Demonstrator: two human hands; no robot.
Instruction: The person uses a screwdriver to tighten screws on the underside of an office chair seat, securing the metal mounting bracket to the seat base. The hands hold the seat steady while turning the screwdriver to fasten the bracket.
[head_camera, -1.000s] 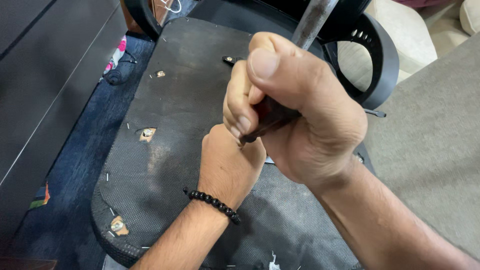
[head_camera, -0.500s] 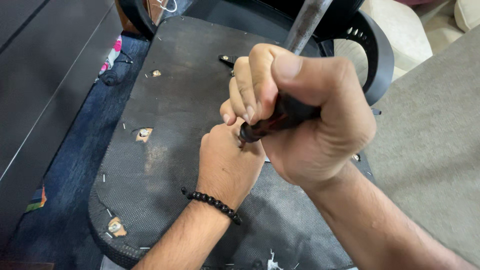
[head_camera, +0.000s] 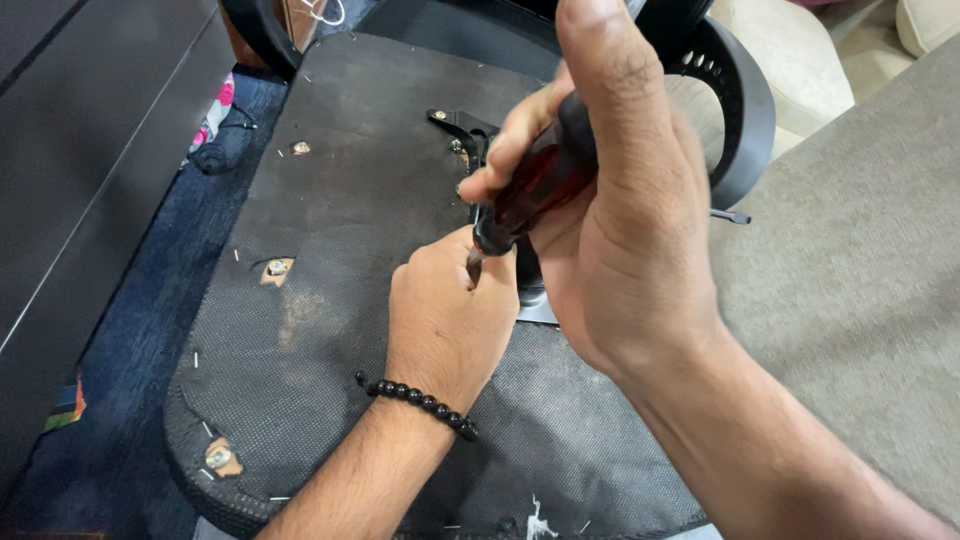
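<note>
An upturned chair seat (head_camera: 340, 230), its underside covered in black fabric, lies in front of me. My right hand (head_camera: 640, 230) is wrapped around the dark red handle of a screwdriver (head_camera: 535, 185), which slants down to the left. My left hand (head_camera: 445, 320), with a black bead bracelet (head_camera: 420, 400) at the wrist, is fisted around the tool's lower end just above the seat. The tip is hidden inside that fist. A metal plate (head_camera: 535, 310) shows just behind the left hand.
A black bracket (head_camera: 462, 125) is fixed near the seat's far edge. Torn holes in the fabric show bolts (head_camera: 275, 268). A black curved armrest (head_camera: 745, 110) lies behind my right hand. Grey upholstery (head_camera: 860, 260) fills the right side; blue carpet (head_camera: 130, 380) and a dark cabinet (head_camera: 80, 150) are at left.
My right hand has shifted its grip and risen toward the camera, the handle now slanting more steeply. My left hand has stayed fisted in place on the seat.
</note>
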